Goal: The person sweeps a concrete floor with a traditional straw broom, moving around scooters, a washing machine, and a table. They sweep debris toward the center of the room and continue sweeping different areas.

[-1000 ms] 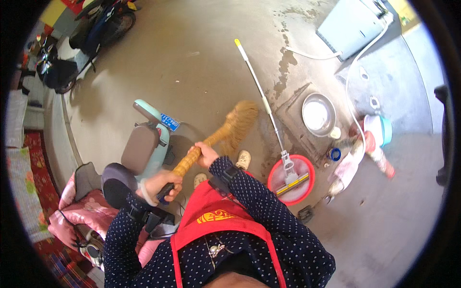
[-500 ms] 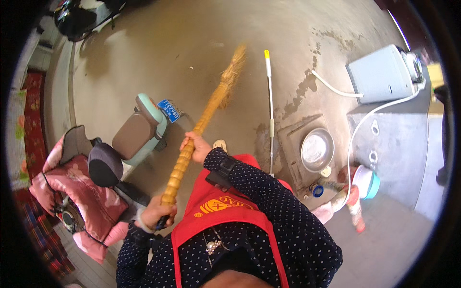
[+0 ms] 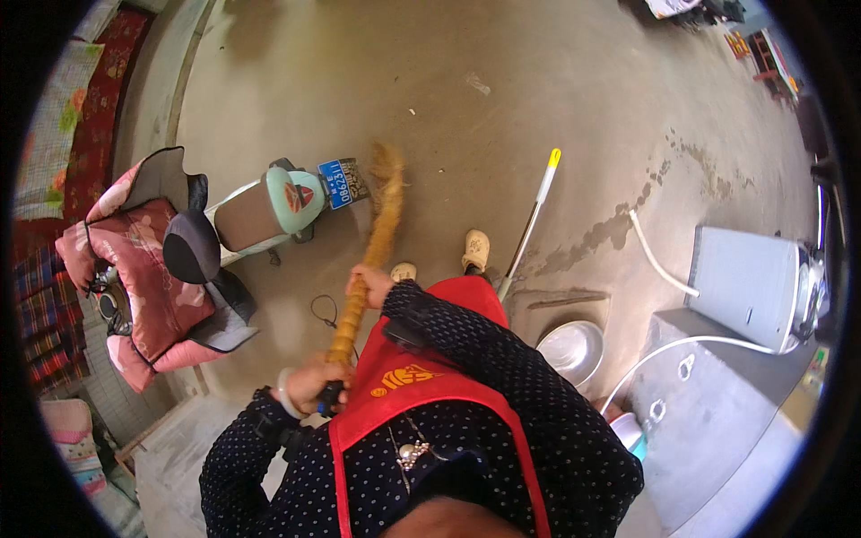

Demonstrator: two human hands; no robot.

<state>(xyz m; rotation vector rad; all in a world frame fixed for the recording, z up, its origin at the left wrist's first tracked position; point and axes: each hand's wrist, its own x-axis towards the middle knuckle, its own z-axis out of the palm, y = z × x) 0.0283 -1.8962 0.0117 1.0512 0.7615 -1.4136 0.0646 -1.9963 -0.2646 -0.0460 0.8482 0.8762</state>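
A long straw broom [image 3: 383,224] slants away from my body, its thick tan handle gripped by both hands. My left hand [image 3: 316,384] is closed round the dark butt end, close to my waist. Farther up the handle, my right hand [image 3: 371,285] wraps it just in front of my red apron [image 3: 421,372]. The broom's bristle end is smeared by motion and lies over the floor beside the blue plate of a mint-green scooter [image 3: 260,211]. Whether the bristles touch the floor, I cannot tell.
Right of my feet, a white pole with a yellow tip [image 3: 538,204] slants over the concrete floor. A metal basin [image 3: 571,351] stands nearby. Beyond it, a grey appliance [image 3: 746,285] with white hoses sits by a ledge. A pink quilted cover [image 3: 152,260] drapes the scooter's front.
The broom's bristle end has swung left, toward the scooter's rear. My view has turned, and both my shoes now show. Both hands keep their hold.
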